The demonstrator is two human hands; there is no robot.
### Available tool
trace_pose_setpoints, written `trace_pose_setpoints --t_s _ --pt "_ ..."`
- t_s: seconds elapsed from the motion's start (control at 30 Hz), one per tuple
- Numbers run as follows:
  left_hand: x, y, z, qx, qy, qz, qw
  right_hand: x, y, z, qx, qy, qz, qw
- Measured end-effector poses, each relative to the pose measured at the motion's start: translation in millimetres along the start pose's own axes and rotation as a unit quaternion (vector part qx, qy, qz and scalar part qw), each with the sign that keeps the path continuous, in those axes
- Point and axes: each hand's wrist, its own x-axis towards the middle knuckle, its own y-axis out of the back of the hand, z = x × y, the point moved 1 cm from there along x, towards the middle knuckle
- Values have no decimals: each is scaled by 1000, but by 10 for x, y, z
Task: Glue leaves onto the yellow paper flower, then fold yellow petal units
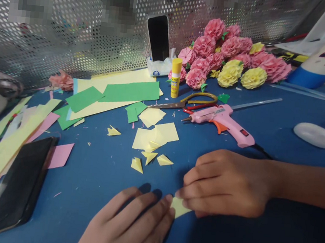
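Note:
A small piece of yellow paper (181, 208) lies flat on the blue table, partly covered by my fingers. My left hand (137, 223) presses its fingertips on the left edge of the paper. From the right, my right hand (225, 182) has its fingers closed together on the other end, with the thumb mostly hidden. Just beyond my hands lie several small folded yellow paper pieces (137, 165). Behind these are flat yellow paper squares (167, 133), one overlapping another.
A pink glue gun (223, 120), scissors (178, 104) and a glue stick (175, 78) are beyond my hands. Pink and yellow paper flowers (204, 45) sit at the back. Green paper (131, 91), paper strips (31, 127) and a black phone-like object (12, 191) lie left; a white oval object (316, 135) lies right.

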Motion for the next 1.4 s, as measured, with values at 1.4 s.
trace_pose_setpoints --t_s 1.4 --pt "73 49 22 -21 52 23 998 182 160 -305 -94 -137 -68 984"
